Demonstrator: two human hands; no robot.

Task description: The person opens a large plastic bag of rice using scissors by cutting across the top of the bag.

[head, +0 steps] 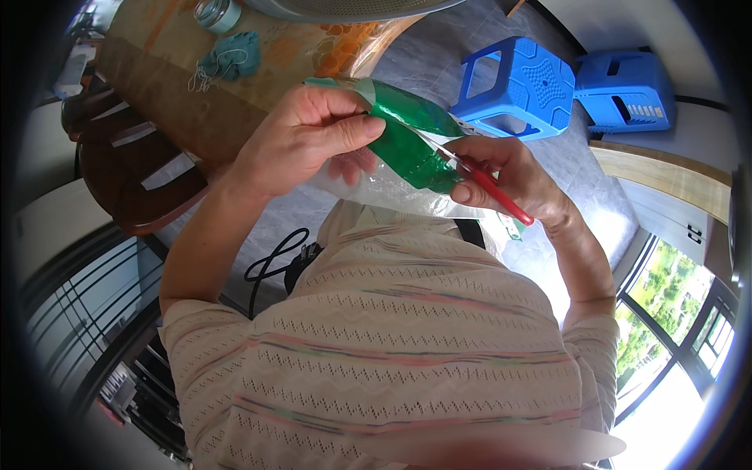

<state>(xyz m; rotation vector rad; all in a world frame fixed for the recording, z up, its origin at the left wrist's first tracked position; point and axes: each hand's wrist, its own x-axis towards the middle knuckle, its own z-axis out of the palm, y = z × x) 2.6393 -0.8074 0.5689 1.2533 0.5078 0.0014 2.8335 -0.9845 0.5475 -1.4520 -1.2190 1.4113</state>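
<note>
My left hand (317,135) pinches the upper left edge of a green and clear plastic bag (405,154) between thumb and fingers, and some of its fingers show through the clear part. In my right hand (511,176) is a pair of scissors with red handles (493,191). Its metal blades lie at a slit in the green film, pointing up and to the left. The right thumb is beside the bag's lower right part. How far apart the blades are is hard to tell. The bag hangs in front of my waist, below the table's edge.
A table with a patterned cover (282,53) bears a glass jar (217,14), a teal cloth with white string (235,56) and a large perforated metal tray (352,7). Blue plastic stools (543,85) stand at the right, a dark wooden chair (129,170) at the left.
</note>
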